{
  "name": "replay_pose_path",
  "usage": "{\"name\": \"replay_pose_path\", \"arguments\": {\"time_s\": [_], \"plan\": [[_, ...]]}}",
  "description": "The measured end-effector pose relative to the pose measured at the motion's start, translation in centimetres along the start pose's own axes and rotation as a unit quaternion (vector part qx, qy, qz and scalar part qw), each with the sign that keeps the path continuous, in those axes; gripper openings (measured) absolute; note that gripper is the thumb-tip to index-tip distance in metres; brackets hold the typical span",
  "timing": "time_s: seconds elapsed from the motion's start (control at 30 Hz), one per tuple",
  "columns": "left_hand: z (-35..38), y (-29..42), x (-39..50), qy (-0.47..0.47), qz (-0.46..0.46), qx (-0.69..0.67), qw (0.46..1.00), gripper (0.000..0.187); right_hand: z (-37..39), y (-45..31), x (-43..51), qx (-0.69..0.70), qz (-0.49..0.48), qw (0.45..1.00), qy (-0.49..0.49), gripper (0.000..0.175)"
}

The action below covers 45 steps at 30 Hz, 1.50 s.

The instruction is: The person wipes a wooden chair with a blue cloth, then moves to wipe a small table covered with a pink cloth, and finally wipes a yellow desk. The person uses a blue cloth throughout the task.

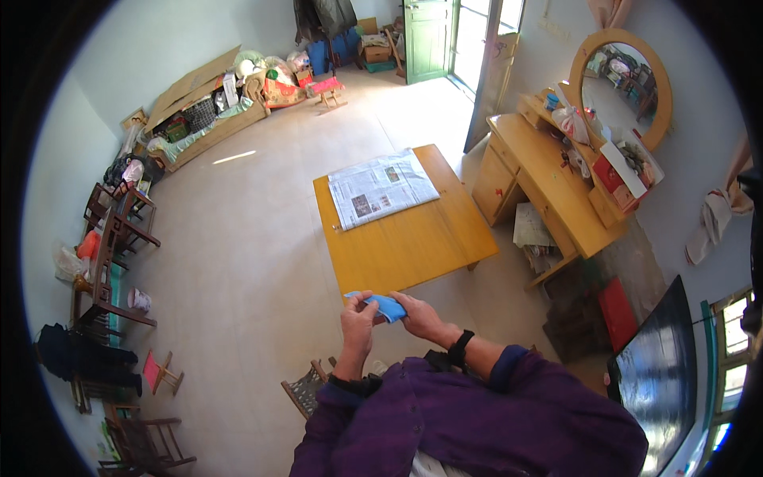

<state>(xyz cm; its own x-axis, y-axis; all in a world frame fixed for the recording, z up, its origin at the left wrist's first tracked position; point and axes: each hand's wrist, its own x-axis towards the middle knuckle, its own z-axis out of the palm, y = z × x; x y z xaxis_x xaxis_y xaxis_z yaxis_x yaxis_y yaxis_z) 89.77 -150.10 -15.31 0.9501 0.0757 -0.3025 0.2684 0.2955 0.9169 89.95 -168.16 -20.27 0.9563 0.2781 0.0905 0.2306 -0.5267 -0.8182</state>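
Between my two hands is a small blue folded cloth or sheet [388, 308], held over the near edge of a wooden table [411, 250]. My left hand [358, 319] pinches its left end between thumb and fingers. At its right end, the fingers of my right hand [422, 317] grip it. What the blue thing is exactly, I cannot tell. A folded newspaper [381, 189] lies flat on the far part of the table, beyond both hands.
A wooden dressing table [548, 173] with a round mirror [626, 89] stands to the right. A woven-seat stool [307, 387] is close at my left side. A television [658, 364] is at the lower right. Chairs [146, 438] and a red folding stool [156, 371] stand along the left.
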Motion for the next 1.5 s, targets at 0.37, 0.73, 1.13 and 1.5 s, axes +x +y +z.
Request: {"name": "replay_pose_path", "arguments": {"time_s": [0.37,0.73,1.13,1.5], "plan": [[-0.5,0.1,0.2,-0.002,-0.057,-0.008,0.998,0.019,-1.8,-0.2,3.2,0.387,0.122,0.914,-0.002,0.039],[0.7,-1.1,1.1,-0.042,-0.101,0.030,0.994,0.018,-2.7,1.5,3.2,0.521,0.120,0.842,0.076,0.050],[1.9,-3.3,3.2,-0.030,0.132,0.246,0.960,0.028,-8.3,3.2,1.3,0.367,0.097,0.915,-0.134,0.038],[7.8,-2.6,1.3,-0.265,-0.160,0.154,0.938,0.052,-12.3,7.1,-1.3,0.564,0.167,0.801,-0.108,0.029]]}}
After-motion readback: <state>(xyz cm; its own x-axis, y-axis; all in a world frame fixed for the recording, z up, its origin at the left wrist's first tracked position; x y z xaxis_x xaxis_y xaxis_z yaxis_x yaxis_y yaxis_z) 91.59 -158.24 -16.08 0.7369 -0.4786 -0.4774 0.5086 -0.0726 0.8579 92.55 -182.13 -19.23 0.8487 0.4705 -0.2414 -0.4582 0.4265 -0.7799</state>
